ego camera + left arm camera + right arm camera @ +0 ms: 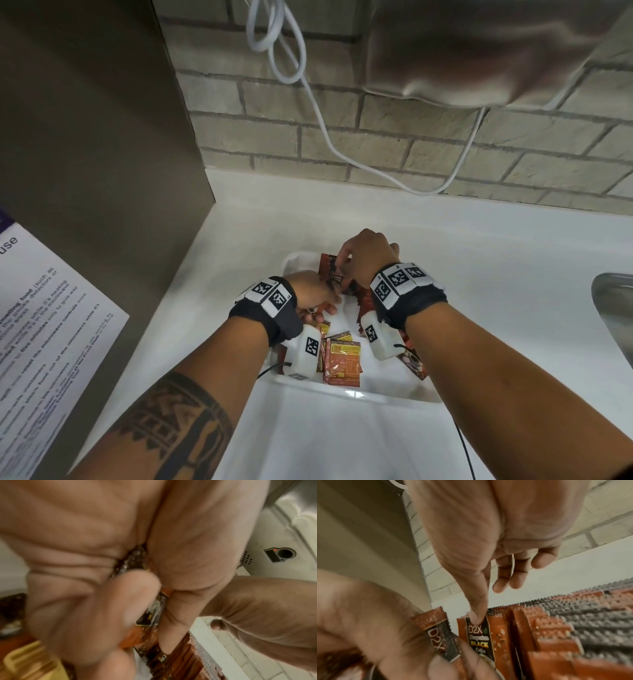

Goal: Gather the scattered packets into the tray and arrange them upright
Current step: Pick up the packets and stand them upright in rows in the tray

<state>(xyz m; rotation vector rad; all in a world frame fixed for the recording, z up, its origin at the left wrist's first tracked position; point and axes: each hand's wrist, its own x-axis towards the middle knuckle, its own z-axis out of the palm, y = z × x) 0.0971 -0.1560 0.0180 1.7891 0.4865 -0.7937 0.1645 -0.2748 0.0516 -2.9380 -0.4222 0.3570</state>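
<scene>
White tray, both hands gripping packets

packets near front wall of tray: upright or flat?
Flat. The loose packets lie face-up on the tray floor, printed backs showing, not standing.
</scene>
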